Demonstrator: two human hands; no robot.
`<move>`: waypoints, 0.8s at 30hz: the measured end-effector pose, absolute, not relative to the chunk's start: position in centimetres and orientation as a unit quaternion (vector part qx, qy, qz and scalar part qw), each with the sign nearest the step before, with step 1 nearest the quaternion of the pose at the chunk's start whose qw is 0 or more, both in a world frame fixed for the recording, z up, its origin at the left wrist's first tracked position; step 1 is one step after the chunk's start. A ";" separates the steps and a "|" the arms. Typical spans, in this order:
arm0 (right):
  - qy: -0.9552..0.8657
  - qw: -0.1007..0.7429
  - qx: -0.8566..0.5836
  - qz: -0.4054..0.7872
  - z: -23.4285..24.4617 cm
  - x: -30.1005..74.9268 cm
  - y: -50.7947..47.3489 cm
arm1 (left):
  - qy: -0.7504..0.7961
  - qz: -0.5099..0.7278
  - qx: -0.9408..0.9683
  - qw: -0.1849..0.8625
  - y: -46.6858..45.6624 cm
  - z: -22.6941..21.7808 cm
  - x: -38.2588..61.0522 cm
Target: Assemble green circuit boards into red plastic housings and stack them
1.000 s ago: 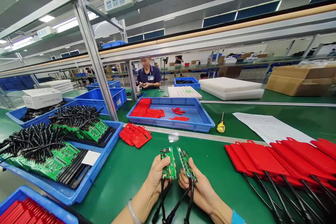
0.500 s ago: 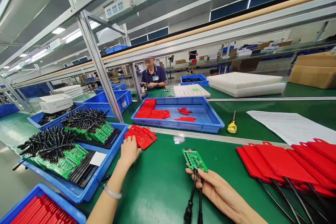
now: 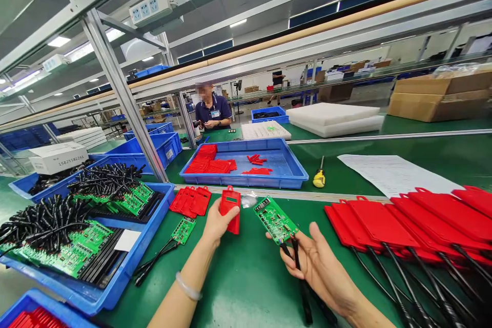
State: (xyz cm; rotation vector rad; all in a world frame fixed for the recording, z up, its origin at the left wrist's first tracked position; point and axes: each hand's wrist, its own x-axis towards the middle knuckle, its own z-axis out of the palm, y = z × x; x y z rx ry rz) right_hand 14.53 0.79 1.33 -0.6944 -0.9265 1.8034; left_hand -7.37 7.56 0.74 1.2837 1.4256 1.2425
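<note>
while the left hand clasps a red slotted plastic cover, the right hand, apart, seemingly pinches a green rectangular circuit board at three o'clock, long axis toward eleven.

1 held cover, 1 held board, 1 screwdriver.

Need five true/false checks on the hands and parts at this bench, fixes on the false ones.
1. The left hand grips a flat red plastic cover. True.
2. The right hand is empty. False: it holds a green rectangular circuit board.
3. A yellow-handled screwdriver lies beside the shallow blue plastic tray. True.
4. A second green circuit board lies inside that tray. False: it lies on the smooth green tabletop.
5. Black cables extend from the overlapping red plastic cases at right. True.
</note>
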 end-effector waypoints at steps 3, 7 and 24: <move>-0.516 0.445 -0.362 0.636 1.6 14.9 0.5 | 0.495 0.492 0.445 0.560 5.7 0.3 -4.4; -0.715 0.408 -0.436 0.365 1.2 15.1 0.3 | 0.433 0.508 0.360 0.652 3.9 -0.4 -2.2; -0.828 0.336 -0.445 0.063 -1.5 12.0 -1.1 | 0.251 0.638 0.243 0.687 0.8 -1.0 -0.5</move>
